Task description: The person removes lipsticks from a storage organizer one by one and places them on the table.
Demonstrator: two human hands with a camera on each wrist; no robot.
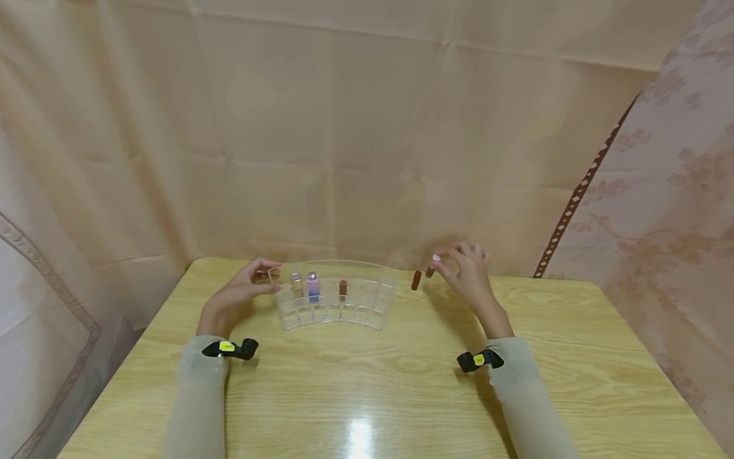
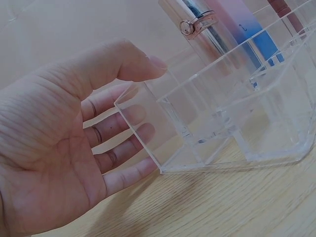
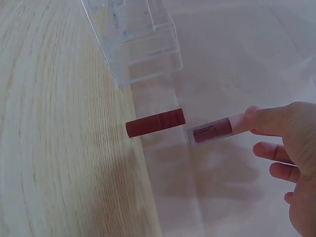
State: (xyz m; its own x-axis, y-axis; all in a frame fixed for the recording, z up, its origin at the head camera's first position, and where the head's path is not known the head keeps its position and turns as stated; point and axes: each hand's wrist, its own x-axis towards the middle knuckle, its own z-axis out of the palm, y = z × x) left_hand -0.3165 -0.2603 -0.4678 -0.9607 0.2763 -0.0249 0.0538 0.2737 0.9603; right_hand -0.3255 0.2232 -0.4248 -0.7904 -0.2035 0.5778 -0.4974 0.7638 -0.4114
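A clear acrylic lipstick organizer (image 1: 332, 312) stands near the table's back edge. My left hand (image 1: 248, 285) holds its left end, with the thumb (image 2: 143, 69) at the upper edge and the fingers behind the see-through side wall. In the organizer are a gold lipstick tube (image 2: 197, 34), a pink-and-blue lipstick (image 1: 313, 288) and a dark red-brown lipstick (image 1: 343, 288). To the organizer's right, my right hand (image 1: 470, 271) pinches a lip gloss tube (image 3: 215, 131) by its pale pink cap between thumb and finger. Beside it stands another dark red lipstick (image 3: 155, 123).
The wooden table (image 1: 401, 395) reaches back to a beige curtain (image 1: 344, 127) hanging right behind the organizer. Several compartments at the organizer's front hold nothing. A flowered curtain (image 1: 659, 210) hangs on the right side.
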